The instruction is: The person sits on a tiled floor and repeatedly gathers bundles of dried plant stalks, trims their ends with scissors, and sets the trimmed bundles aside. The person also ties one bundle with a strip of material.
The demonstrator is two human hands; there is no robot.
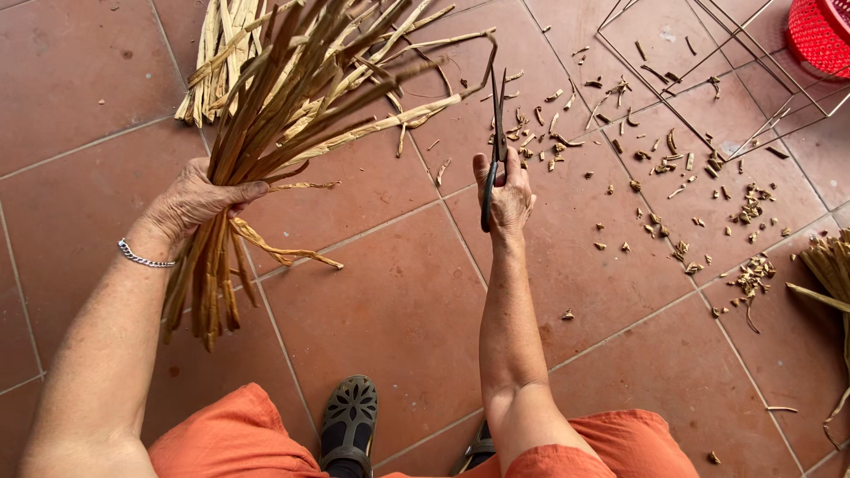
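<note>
My left hand grips a thick bundle of long dried plant strips near its lower part; the strips fan up and to the right, and short ends hang below my fist. A silver chain bracelet circles that wrist. My right hand holds dark metal scissors pointing upward, blades nearly together, their tips close to a curled strip end at the bundle's right side.
Red-brown floor tiles lie under everything. Several cut bits are scattered to the right. A wire frame and a red basket sit top right. More dried strips lie at the right edge. My sandaled foot shows below.
</note>
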